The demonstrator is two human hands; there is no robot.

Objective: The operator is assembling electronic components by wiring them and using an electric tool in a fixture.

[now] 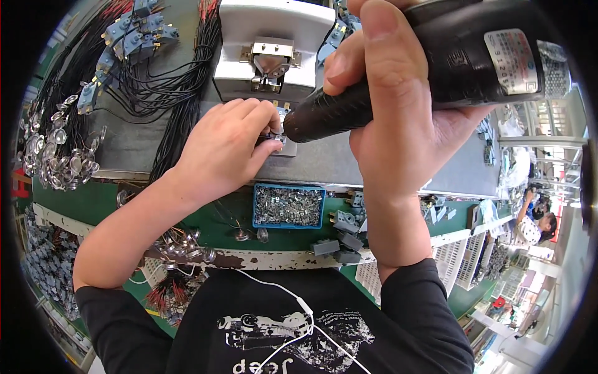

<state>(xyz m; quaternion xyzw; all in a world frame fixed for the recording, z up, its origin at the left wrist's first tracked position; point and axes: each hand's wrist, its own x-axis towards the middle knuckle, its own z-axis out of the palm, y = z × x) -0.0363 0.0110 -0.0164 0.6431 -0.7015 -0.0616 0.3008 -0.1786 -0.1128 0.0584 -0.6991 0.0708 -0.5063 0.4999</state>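
Note:
My right hand [395, 118] is wrapped round a thick black power screwdriver [461, 59] with a pale label on its body. The tool is tilted, its narrow nose pointing left and down at a small work block [288, 151] on the metal plate. Its bit is hidden. My left hand [218, 146] pinches at that block, thumb and fingers closed together right beside the nose. A bit of something dark shows between the fingertips, but the fingers cover most of it. A small grey part with brass-coloured tabs [283, 107] lies just behind the fingertips.
Behind the block stands a pale machine [268, 22] with a metal fixture. Black cables [165, 93] with blue-grey switches [131, 37] and round metal discs [59, 149] spread at left. In front sit a blue tray [255, 206] of small metal pieces and loose grey switches [346, 240]. Another person [532, 227] is far right.

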